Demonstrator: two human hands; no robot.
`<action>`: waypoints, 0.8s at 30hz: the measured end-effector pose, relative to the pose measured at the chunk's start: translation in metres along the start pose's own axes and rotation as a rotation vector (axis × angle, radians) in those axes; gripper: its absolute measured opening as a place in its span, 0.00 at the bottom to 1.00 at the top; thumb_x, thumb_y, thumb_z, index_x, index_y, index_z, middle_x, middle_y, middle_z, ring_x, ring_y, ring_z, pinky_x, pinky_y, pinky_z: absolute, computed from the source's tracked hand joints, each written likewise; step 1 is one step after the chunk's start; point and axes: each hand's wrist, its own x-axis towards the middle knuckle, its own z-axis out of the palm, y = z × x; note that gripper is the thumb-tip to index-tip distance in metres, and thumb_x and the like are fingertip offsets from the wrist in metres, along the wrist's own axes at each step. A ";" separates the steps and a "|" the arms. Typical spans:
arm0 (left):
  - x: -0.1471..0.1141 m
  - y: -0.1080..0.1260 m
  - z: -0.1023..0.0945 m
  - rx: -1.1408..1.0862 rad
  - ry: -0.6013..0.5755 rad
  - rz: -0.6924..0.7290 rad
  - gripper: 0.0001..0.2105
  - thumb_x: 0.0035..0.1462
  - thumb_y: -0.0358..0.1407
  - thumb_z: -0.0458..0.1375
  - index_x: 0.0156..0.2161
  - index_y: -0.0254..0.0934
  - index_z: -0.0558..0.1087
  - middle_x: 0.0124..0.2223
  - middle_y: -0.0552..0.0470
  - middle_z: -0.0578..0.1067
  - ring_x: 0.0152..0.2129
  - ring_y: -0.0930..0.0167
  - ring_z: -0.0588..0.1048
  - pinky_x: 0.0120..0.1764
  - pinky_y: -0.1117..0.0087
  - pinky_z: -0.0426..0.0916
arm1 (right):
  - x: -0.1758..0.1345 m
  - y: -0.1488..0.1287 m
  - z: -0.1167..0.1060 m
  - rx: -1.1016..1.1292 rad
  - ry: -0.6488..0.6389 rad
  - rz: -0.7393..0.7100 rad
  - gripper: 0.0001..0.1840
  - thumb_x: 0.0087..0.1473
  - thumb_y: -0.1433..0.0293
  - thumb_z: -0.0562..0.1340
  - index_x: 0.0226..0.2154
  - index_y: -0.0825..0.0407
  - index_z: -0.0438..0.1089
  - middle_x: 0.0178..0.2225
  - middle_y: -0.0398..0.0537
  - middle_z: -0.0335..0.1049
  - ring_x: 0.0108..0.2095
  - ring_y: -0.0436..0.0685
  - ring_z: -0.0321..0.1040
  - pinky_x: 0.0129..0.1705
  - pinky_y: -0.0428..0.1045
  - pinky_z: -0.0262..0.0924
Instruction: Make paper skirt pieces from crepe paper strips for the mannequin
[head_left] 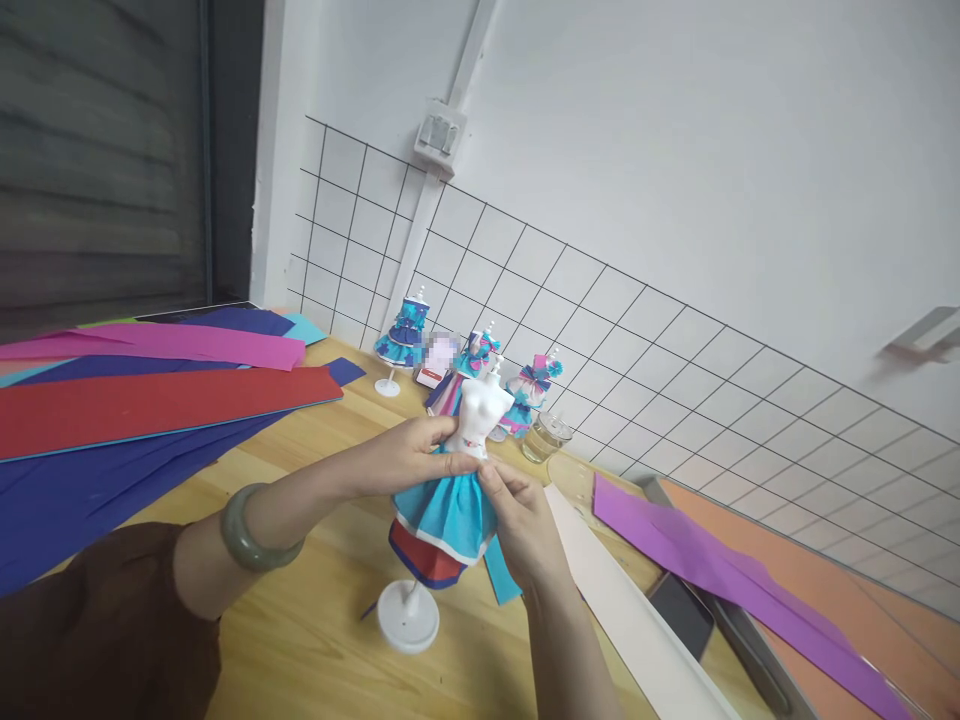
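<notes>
Head view, hands [427,450] [525,520] pinching blue skirt [450,520] at top edge, tabletop [307,625] room beside mannequin [484,405]

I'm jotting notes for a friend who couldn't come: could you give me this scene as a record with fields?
Main object: white mannequin on a round base
Clothing: blue skirt with white hem, above a red layer
Left hand: holds the skirt at its waist
Right hand: also holds the waist
Behind: three dressed mannequins, a glass
Left side: red sheet over dark blue sheets
Right side: purple sheet, dark phone
</notes>
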 end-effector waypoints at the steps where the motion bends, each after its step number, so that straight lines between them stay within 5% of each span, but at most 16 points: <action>1: 0.000 0.000 0.001 0.021 0.005 0.005 0.17 0.44 0.47 0.60 0.33 0.35 0.71 0.30 0.53 0.72 0.29 0.67 0.71 0.30 0.72 0.66 | 0.000 0.001 0.000 0.034 -0.011 0.021 0.14 0.52 0.58 0.58 0.37 0.45 0.74 0.35 0.42 0.73 0.37 0.58 0.69 0.35 0.52 0.64; 8: -0.001 0.002 0.005 0.109 -0.030 -0.044 0.20 0.50 0.52 0.54 0.36 0.35 0.69 0.32 0.53 0.71 0.32 0.68 0.69 0.33 0.71 0.64 | 0.004 0.006 -0.003 0.169 -0.015 0.051 0.12 0.52 0.59 0.59 0.36 0.47 0.73 0.29 0.43 0.73 0.29 0.55 0.69 0.32 0.49 0.61; 14: 0.002 0.004 0.002 -0.187 -0.194 -0.028 0.20 0.58 0.48 0.48 0.45 0.34 0.68 0.42 0.49 0.72 0.41 0.67 0.69 0.45 0.67 0.62 | 0.005 0.008 -0.009 0.188 0.074 0.099 0.13 0.51 0.57 0.60 0.28 0.47 0.74 0.26 0.43 0.73 0.28 0.55 0.68 0.31 0.49 0.60; 20: 0.004 0.000 -0.001 -0.310 -0.196 -0.013 0.17 0.55 0.41 0.56 0.49 0.38 0.69 0.48 0.49 0.73 0.47 0.66 0.68 0.50 0.65 0.61 | 0.003 0.000 -0.009 0.279 0.068 0.108 0.14 0.49 0.56 0.60 0.32 0.47 0.75 0.33 0.45 0.75 0.37 0.61 0.71 0.42 0.54 0.62; 24: 0.002 -0.002 -0.002 -0.328 -0.229 -0.026 0.19 0.51 0.36 0.59 0.50 0.37 0.69 0.48 0.46 0.73 0.45 0.65 0.70 0.48 0.63 0.63 | 0.003 -0.001 -0.008 0.262 0.059 0.103 0.17 0.47 0.54 0.61 0.32 0.49 0.75 0.32 0.47 0.76 0.34 0.61 0.71 0.41 0.55 0.63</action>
